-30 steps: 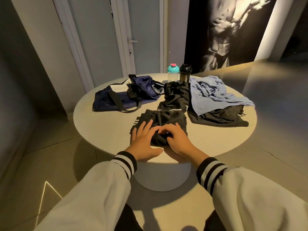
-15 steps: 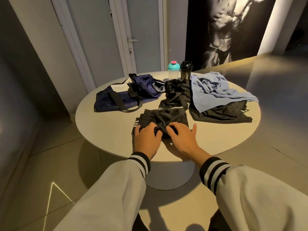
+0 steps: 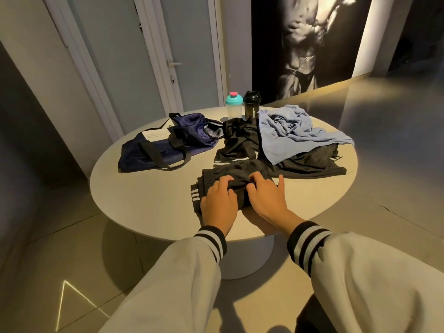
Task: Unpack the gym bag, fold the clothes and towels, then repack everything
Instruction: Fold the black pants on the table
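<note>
Both hands are down at the near edge of the table [image 3: 149,203]: the left hand [image 3: 217,203] and the right hand [image 3: 266,198] sit side by side on the black shorts [image 3: 240,170], fingers curled into a bunched fold of the cloth, the right's little finger sticking out straight. Past them, toward the table's middle, lies a second black garment [image 3: 240,143], with a crumpled blue towel [image 3: 288,133] draped over a third black piece [image 3: 312,163] on the table's right side and the navy gym bag [image 3: 163,147] slumped on its left side. Right at the table's far edge, a teal-capped shaker [image 3: 233,105] and a black shaker [image 3: 251,104] stand upright, just beside each other.
</note>
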`<control>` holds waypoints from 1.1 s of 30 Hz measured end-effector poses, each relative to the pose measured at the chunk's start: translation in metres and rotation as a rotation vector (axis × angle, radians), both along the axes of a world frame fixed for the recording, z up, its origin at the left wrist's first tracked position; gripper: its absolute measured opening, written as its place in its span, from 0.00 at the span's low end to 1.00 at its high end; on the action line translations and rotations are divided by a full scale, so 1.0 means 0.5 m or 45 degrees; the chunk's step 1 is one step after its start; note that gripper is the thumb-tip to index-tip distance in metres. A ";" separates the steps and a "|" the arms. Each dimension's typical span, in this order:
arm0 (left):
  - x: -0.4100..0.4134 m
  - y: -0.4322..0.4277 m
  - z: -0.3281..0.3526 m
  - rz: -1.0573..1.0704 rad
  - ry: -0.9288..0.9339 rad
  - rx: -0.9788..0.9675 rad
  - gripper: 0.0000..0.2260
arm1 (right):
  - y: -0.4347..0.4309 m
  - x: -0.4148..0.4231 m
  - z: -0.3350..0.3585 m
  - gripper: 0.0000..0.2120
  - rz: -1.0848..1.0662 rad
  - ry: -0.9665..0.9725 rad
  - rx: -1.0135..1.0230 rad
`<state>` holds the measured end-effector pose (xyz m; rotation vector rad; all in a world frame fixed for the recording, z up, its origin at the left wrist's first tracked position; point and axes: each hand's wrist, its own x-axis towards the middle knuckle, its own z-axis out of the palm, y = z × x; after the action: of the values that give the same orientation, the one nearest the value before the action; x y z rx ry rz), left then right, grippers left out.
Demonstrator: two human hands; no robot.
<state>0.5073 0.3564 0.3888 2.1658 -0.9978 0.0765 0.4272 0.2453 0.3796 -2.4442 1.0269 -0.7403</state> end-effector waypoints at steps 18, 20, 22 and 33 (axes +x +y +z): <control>0.054 -0.014 -0.043 0.148 -0.243 0.288 0.18 | 0.003 0.001 -0.045 0.17 -0.014 0.136 -0.140; 0.060 -0.016 -0.045 0.177 -0.256 0.401 0.19 | 0.005 0.000 -0.044 0.19 -0.019 0.118 -0.092; 0.060 -0.015 -0.045 0.203 -0.378 0.481 0.19 | 0.007 -0.001 -0.044 0.19 -0.002 0.122 -0.092; 0.083 0.010 -0.042 -0.301 -0.360 0.402 0.26 | -0.005 -0.006 -0.052 0.18 0.112 -0.131 -0.113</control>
<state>0.5486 0.3612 0.3679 2.3430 -1.5086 0.1218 0.4241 0.2429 0.3539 -2.4791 0.8595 -0.8900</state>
